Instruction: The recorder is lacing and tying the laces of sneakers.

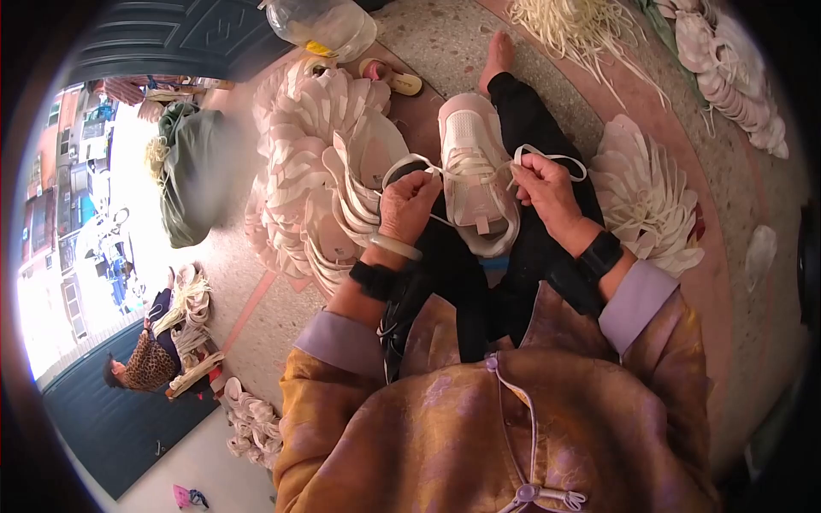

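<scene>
A white and pale pink shoe upper [470, 145] lies between my knees with its toe pointing away from me. Cream lace runs in rows across its front. At the left side of the upper, my left hand [409, 205] pinches one end of the shoelace [421, 157], which loops over the fingers. On the right side, my right hand [547, 190] grips the other lace end [569, 159] between thumb and fingers, with a loop standing out to the right. Both lace parts lead back to the upper.
A large pile of pale shoe uppers [316, 162] sits at my left, a smaller fanned stack [646, 192] at my right. Loose laces [581, 34] lie ahead. Beyond the pile are a sandal [393, 79] and a clear plastic container [329, 26]. Another person [154, 355] sits far left.
</scene>
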Demonstrator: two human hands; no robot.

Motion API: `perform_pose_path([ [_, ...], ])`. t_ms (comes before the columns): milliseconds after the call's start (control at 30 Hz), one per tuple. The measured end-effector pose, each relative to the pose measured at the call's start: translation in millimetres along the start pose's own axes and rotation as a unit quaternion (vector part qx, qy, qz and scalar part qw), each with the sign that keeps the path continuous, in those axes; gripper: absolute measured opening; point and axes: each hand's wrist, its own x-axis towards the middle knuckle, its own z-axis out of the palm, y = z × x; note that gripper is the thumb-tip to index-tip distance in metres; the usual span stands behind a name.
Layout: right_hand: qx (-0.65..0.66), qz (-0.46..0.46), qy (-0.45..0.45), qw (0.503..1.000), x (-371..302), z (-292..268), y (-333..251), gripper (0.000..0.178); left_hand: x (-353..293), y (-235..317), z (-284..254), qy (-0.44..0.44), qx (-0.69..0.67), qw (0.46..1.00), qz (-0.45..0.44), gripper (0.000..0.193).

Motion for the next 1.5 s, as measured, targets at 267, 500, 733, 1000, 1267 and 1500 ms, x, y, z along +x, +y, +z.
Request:
perform_pose_path([
  [267,-0.066,-0.104,0.059,0.991,-3,12,3,0.009,-19,24,0,-0.007,-0.161,0.983,-0.086,0.017],
  [500,-0.116,-0.131,0.081,0.981,0,16,8,0.006,-17,19,-1,-0.019,-0.239,0.964,-0.118,0.013],
  [733,-0.209,-0.226,0.093,0.947,1,16,11,0.005,-19,17,1,-0.031,-0.267,0.955,-0.127,0.010],
  [1000,-0.365,-0.360,0.037,0.858,2,23,2,0.012,-16,13,3,-0.020,-0.129,0.986,-0.105,0.010],
  [1267,-0.238,-0.161,0.027,0.957,4,9,18,0.019,-10,12,9,-0.002,-0.140,0.983,-0.115,0.012],
  [1500,-0.324,-0.198,0.014,0.925,-11,10,1,0.019,-9,12,9,0.009,-0.153,0.980,-0.127,0.013],
])
